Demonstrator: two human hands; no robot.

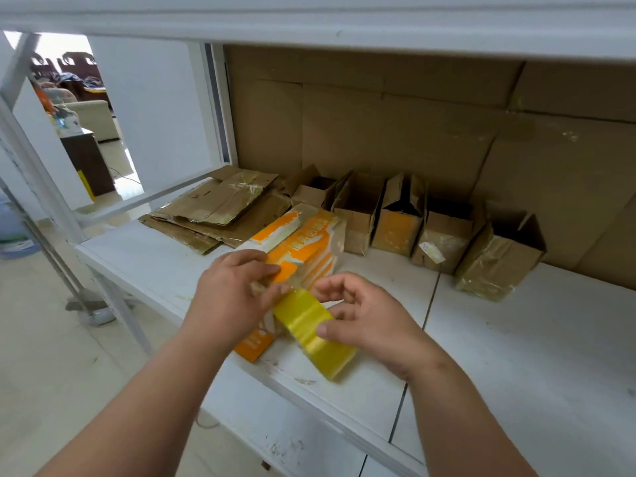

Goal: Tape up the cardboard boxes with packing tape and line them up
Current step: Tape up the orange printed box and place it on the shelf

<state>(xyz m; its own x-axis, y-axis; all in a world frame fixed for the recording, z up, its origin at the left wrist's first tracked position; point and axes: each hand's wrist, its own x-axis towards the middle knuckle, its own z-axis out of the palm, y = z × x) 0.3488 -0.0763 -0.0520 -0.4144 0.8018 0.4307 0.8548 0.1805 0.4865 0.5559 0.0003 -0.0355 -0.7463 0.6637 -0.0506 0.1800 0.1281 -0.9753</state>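
Observation:
An orange and white cardboard box [303, 246] lies flat on the white shelf [516, 339], its near end hidden under my hands. My right hand [371, 318] grips a roll of yellowish packing tape [316, 332] held just above the shelf's front edge. My left hand [234, 297] pinches the tape's loose end at the top of the roll, right over the box. Behind, several small brown cardboard boxes [444, 239] stand in a row with their flaps open.
Flattened cardboard boxes [220, 208] are stacked at the shelf's back left. Brown cardboard sheets [413, 125] line the wall behind. An upper shelf [309, 25] hangs overhead. The white frame posts [31, 156] stand at left, with floor below.

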